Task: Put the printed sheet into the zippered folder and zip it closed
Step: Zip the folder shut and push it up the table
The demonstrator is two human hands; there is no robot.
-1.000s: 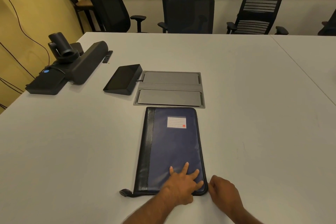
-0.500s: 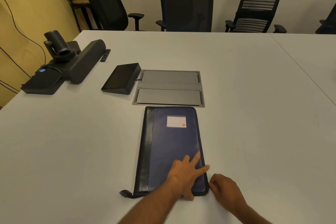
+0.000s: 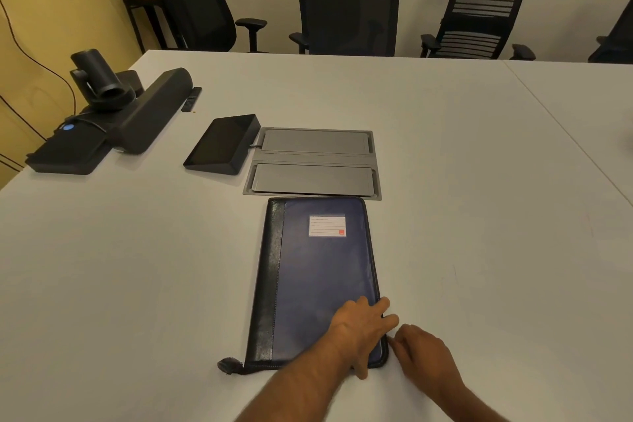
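Dim warm indoor light, soft even sheen on the table (image 3: 445,154), faint shadows beside the hands, wide-angle bending at table edges, slightly soft focus throughout

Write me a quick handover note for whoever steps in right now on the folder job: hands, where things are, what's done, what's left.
Left hand: flat on the zippered folder, pressing its near right corner.
Right hand: at the folder's right edge by that corner; a zipper pull is not visible.
Folder lies shut on the table, below the grey panel.
Printed sheet: not visible, possibly already inside.
Left: confirm the sheet is inside and the zip is fully closed.
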